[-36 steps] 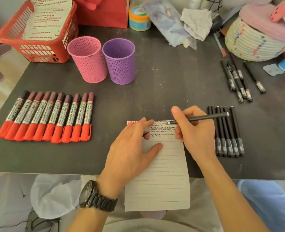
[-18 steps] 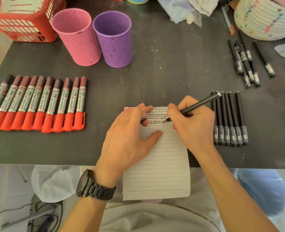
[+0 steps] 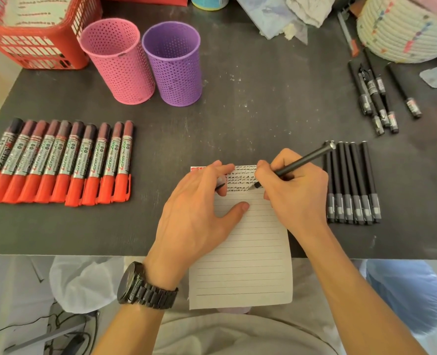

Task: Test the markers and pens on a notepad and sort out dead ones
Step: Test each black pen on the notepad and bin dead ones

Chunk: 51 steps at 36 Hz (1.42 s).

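A lined notepad [image 3: 243,252] lies at the table's front edge, its top lines filled with small black scribbles and a bit of red at the top left corner. My right hand [image 3: 294,190] grips a black pen [image 3: 302,161], whose tip touches the paper at the end of the scribbled rows. My left hand [image 3: 199,213] rests on the notepad's left side with the thumb spread, and its fingers pinch a small pen cap [image 3: 220,185]. A row of several red markers [image 3: 58,162] lies at the left. Several capped black pens [image 3: 350,183] lie in a row just right of my right hand.
A pink mesh cup [image 3: 117,60] and a purple mesh cup [image 3: 173,62] stand upright at the back. Another loose group of black pens [image 3: 376,96] lies at the far right. A red basket [image 3: 32,32] holds paper at the back left; a woven basket [image 3: 404,26] sits back right.
My right hand has tilted the pen from nearly level down onto the paper and written further along the scribbled rows. My head has leaned closer. My left hand stays on the notepad.
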Available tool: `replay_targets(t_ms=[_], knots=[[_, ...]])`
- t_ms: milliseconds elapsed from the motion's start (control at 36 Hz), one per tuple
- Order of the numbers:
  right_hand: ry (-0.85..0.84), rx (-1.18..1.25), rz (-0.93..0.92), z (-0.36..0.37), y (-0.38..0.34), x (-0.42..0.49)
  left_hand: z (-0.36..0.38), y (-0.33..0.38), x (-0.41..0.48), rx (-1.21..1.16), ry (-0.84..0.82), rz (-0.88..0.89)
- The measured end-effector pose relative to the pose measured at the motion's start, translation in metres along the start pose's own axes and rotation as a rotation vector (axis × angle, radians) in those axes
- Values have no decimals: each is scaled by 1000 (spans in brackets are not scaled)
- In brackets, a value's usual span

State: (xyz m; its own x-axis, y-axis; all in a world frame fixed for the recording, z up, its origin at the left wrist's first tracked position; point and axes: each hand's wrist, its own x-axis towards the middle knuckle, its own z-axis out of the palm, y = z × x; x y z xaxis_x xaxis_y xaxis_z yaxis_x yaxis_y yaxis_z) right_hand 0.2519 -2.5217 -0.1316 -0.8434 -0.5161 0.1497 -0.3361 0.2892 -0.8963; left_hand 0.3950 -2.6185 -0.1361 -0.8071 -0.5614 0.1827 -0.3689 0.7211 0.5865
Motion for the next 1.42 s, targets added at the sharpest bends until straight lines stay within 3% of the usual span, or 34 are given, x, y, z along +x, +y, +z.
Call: replay_targets(t_ms=[1056,1417], knots=[[4,-3,-14,-1,2,0,1,-2,0,8,6,14],[132,176,13,-6,-7,-5,3,1,0,-24,119,48]])
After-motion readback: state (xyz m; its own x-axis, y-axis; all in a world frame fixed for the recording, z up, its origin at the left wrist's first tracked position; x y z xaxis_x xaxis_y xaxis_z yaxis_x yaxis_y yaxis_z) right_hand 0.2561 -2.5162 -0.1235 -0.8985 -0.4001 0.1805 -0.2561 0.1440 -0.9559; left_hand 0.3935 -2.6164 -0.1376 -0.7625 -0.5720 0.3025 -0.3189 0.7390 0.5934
